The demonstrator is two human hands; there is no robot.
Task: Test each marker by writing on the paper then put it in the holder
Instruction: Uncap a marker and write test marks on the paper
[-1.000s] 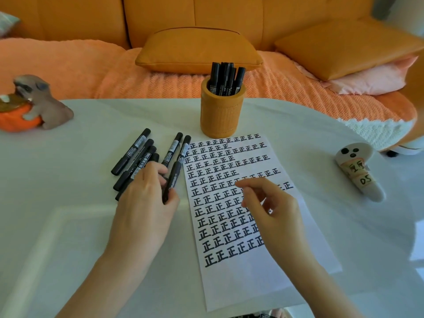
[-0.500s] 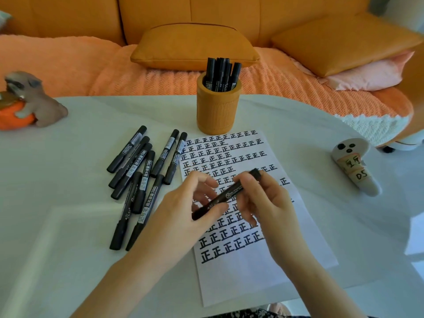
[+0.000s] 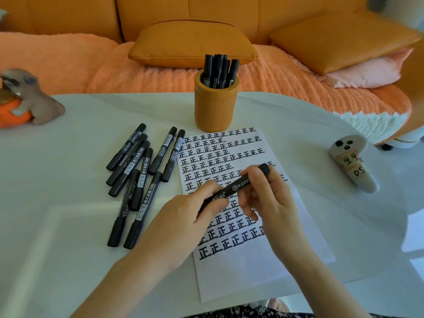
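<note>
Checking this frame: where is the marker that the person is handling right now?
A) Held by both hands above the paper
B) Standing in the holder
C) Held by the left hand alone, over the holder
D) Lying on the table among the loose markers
A: the left hand grips the lower end of the marker and the right hand grips its upper part, above the paper.
</note>
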